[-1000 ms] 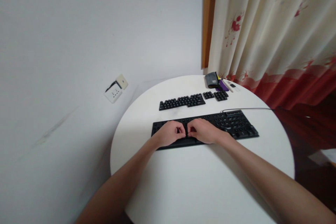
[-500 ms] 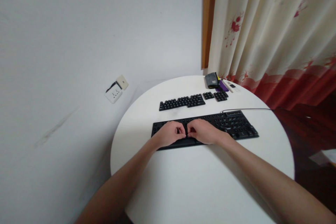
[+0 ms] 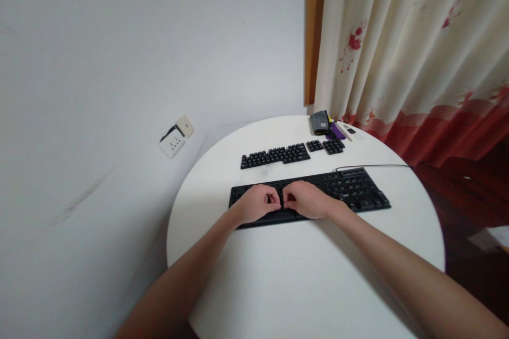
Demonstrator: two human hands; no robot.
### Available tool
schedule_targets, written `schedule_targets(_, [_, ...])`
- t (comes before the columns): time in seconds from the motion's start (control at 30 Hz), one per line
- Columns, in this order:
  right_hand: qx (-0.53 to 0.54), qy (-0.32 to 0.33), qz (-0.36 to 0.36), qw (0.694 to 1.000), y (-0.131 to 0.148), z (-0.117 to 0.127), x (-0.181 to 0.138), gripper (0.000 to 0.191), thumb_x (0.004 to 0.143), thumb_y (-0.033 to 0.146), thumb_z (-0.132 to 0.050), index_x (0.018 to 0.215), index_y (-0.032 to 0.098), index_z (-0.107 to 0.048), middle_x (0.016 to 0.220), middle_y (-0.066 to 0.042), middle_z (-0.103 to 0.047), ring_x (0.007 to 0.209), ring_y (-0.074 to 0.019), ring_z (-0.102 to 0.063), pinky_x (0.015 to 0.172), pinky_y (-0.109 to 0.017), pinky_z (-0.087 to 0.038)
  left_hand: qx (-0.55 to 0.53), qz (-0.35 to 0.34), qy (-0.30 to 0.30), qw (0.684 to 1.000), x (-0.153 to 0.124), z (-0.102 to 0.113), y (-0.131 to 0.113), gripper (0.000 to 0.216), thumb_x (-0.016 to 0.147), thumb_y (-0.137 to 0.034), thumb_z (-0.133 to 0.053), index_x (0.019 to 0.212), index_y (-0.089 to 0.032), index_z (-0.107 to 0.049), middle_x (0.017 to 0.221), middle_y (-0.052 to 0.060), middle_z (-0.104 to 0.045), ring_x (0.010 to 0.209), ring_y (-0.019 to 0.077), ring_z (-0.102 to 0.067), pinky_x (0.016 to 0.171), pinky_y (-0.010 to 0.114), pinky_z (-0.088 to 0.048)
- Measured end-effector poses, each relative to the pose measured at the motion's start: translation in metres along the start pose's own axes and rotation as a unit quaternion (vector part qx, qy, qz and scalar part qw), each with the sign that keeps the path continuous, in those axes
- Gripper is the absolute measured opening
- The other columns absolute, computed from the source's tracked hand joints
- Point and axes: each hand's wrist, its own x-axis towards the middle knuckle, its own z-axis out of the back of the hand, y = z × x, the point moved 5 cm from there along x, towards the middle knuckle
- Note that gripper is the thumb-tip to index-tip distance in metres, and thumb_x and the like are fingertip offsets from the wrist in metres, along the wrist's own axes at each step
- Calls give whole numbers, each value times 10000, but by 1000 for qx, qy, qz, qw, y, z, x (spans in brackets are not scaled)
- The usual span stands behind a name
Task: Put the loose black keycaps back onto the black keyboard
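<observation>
A black keyboard (image 3: 360,190) lies across the white table, its keys partly taken off. My left hand (image 3: 257,202) rests on its left half, thumb and fingertips drawn together in a pinch. Just beside it, my right hand (image 3: 305,199) is curled the same way, and the fingertips of both nearly meet over the keyboard. Whatever sits between the fingertips is too small and dark to make out. Behind the keyboard, loose black keycaps (image 3: 275,155) stand grouped in rows, with a small block of keycaps (image 3: 315,145) and another keycap block (image 3: 333,146) to their right.
The round white table (image 3: 254,280) stands close to the wall with a socket (image 3: 172,142). A grey pouch (image 3: 319,123) and a purple cloth (image 3: 336,131) lie at its far edge, near the curtain (image 3: 369,53). A thin cable (image 3: 377,165) runs off the right side.
Both hands hold nearly the same pinched pose at the same spot on the keyboard. The view has shifted very slightly.
</observation>
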Motion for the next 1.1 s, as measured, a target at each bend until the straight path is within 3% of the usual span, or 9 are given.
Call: schedule_targets(1.1, [-6, 8, 0, 1000, 3, 2, -2, 59, 831, 223, -637, 825, 202, -692, 835, -30, -709, 783, -169, -619, 677, -243, -364, -7, 2, 6, 1000, -2, 3, -6, 109, 763, -261, -642, 757, -163, -691, 663, -11, -626, 595, 119, -505, 569, 227, -365])
